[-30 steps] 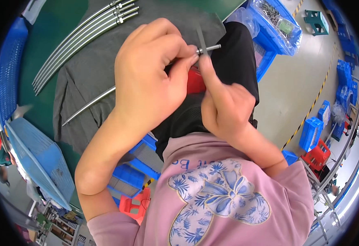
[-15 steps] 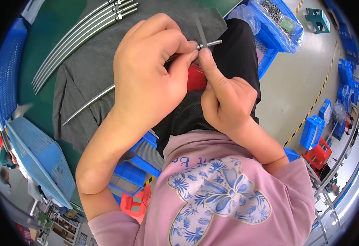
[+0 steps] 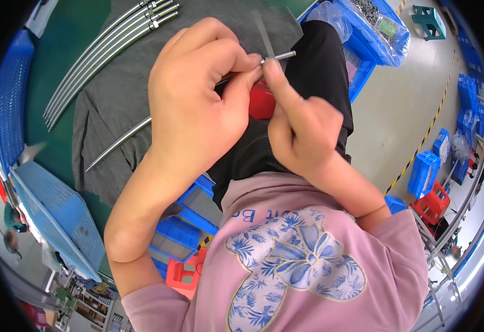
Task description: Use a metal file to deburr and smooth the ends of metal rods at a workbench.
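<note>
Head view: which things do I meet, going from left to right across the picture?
Blue mesh crate → steel rods → left hand → right hand → blue bin of metal parts → stacked blue bins.

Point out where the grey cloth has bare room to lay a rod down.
Free: the grey cloth between the bundle of curved steel rods and the single steel rod, and the strip below that rod. Crowded: the cloth's right side, under the left hand and right hand.

green bench point(image 3: 59, 61), grey cloth point(image 3: 114, 110) on it; several metal rods point(image 3: 103, 50) on cloth, maybe five.
</note>
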